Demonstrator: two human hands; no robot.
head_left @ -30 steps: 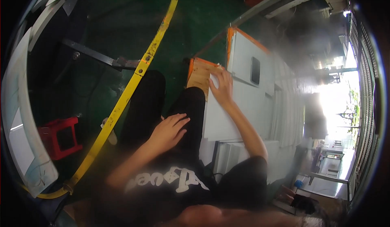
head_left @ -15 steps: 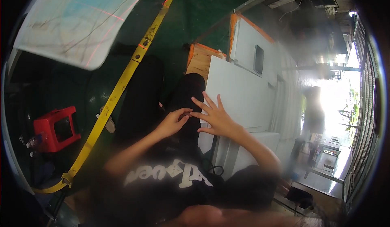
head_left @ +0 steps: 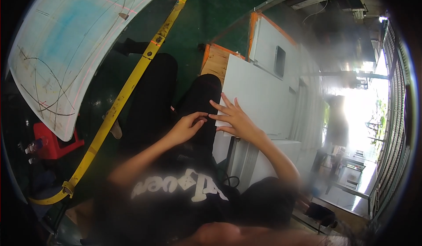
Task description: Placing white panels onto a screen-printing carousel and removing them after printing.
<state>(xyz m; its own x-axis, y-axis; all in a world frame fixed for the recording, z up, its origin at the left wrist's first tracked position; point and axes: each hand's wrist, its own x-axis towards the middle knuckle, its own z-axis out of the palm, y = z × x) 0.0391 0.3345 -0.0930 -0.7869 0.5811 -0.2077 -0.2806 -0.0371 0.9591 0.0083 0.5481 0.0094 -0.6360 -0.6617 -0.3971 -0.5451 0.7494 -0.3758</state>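
My left hand [head_left: 188,127] is raised over my dark-trousered legs [head_left: 198,96], its fingers curved with the thumb apart and its fingertips at or very near a fingertip of my right hand; whether they touch I cannot tell. My right hand [head_left: 233,118] is spread, palm down, over the near left edge of a white sheet [head_left: 257,96] on stacked boards, holding nothing visible. Beyond the sheet are a plywood piece [head_left: 214,63] with orange edges and another white board [head_left: 263,39] with a dark phone [head_left: 279,61] on it.
A curved, marked light panel [head_left: 61,56] fills the upper left beside a yellow metal bar [head_left: 127,89]. A red stool [head_left: 66,142] with a bottle [head_left: 35,145] stands at left on the green floor. At the lower right is another person's dark sleeve [head_left: 321,213]. A bright opening lies right.
My right hand has come down and left from the white sheet's top corner to meet my left hand, fingers now spread. The marked panel at upper left has swung further into view.
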